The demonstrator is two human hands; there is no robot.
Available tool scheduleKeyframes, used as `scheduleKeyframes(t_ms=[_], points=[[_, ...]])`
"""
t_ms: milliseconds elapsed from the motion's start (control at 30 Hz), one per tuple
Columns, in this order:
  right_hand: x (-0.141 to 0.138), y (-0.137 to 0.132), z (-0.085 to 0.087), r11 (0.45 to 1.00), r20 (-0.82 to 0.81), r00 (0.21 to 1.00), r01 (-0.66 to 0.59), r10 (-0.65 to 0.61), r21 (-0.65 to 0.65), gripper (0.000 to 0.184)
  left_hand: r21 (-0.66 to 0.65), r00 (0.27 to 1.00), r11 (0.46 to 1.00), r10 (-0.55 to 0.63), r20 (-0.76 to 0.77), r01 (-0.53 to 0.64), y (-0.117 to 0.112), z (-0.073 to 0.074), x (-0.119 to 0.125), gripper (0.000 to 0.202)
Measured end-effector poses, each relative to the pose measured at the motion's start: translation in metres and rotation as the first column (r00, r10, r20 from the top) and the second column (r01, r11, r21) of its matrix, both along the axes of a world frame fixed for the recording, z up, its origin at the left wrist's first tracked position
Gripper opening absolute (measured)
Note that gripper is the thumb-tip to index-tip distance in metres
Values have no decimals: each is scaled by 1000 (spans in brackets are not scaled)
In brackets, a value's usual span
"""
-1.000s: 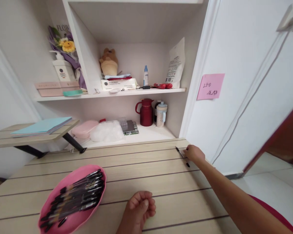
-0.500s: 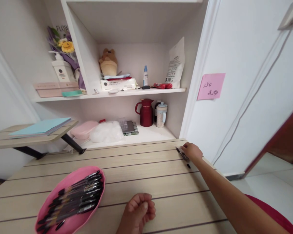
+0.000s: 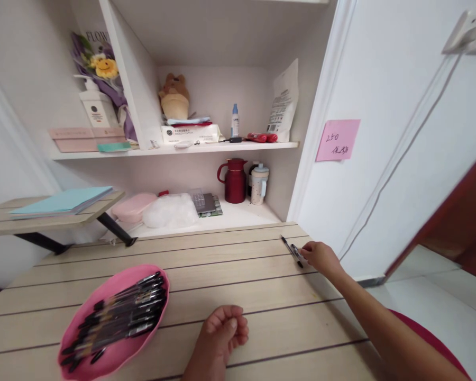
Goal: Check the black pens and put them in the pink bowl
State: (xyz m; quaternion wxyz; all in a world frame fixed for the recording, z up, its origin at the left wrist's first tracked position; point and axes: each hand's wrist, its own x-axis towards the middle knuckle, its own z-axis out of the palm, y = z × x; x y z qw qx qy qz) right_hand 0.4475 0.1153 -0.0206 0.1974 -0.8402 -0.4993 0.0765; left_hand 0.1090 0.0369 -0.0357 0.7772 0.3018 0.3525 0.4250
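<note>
My right hand (image 3: 320, 257) is at the far right of the table, its thumb and fingers pinched at a black-and-clear pen (image 3: 296, 253). Right beside that pen lies another slim pen (image 3: 286, 243), slanting across the planks; the fingers partly hide where the two meet. My left hand (image 3: 224, 329) rests near the table's front middle, fingers curled in and thumb against them, with nothing visible inside. To its left sits a pink bowl (image 3: 119, 365) with a wavy rim. Several black-capped pens (image 3: 122, 315) lie side by side in it, slanted the same way.
The wood-plank table (image 3: 206, 288) meets a white shelf unit (image 3: 174, 154) holding a red jug (image 3: 235, 181), a speckled cup (image 3: 259, 185) and a plastic bag (image 3: 170, 210). A raised stand (image 3: 103, 203) bears a blue folder (image 3: 63, 201). A pink note (image 3: 338, 140) is on the wall.
My right hand has shifted a little toward me along the pens, and they now lie closer to side by side. My left hand keeps its curled pose. The view has moved slightly.
</note>
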Motion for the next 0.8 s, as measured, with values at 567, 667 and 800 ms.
scheduleKeyframes(t_ms=[567, 667, 800], points=[[-5, 3, 4, 999, 129, 991, 42, -37, -29, 26, 17, 1000, 1000, -9, 20, 9, 0, 0, -1, 33], [-3, -9, 5, 998, 155, 988, 24, -16, -51, 29, 18, 1000, 1000, -8, 15, 8, 0, 2, -1, 34], [-3, -19, 2, 996, 200, 979, -18, 36, -93, 26, 17, 1000, 1000, -2, 2, 2, -1, 3, 0, 35]])
